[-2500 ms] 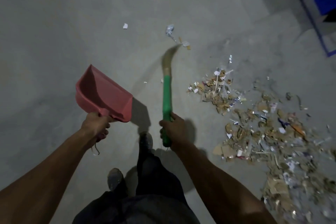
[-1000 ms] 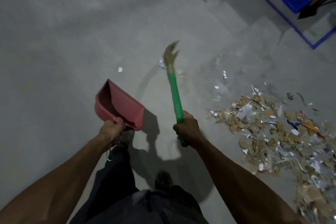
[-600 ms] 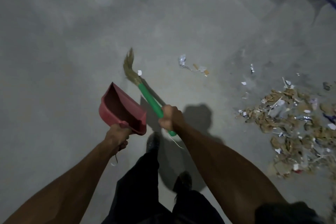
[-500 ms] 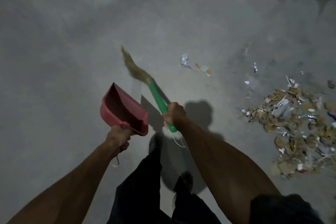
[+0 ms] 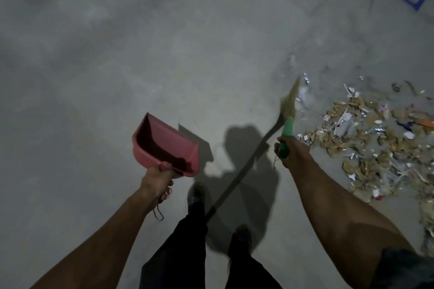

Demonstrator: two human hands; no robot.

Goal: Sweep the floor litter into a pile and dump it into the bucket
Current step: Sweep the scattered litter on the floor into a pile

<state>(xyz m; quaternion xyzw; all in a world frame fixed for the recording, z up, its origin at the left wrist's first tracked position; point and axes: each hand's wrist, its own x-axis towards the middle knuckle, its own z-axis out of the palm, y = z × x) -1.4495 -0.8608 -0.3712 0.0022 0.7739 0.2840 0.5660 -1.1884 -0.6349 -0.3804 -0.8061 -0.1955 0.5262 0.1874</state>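
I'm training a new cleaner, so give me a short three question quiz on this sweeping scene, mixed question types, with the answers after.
1. True or false: the red plastic dustpan rests flat on the grey concrete floor.
2. Which hand grips the green-handled straw broom? A) left hand B) right hand C) both
3. Fill in: the heap of cardboard and paper litter lies on the person's ____ side.

Key
1. False: the left hand holds it by the handle, lifted and tilted.
2. B: the right hand grips it.
3. Right.
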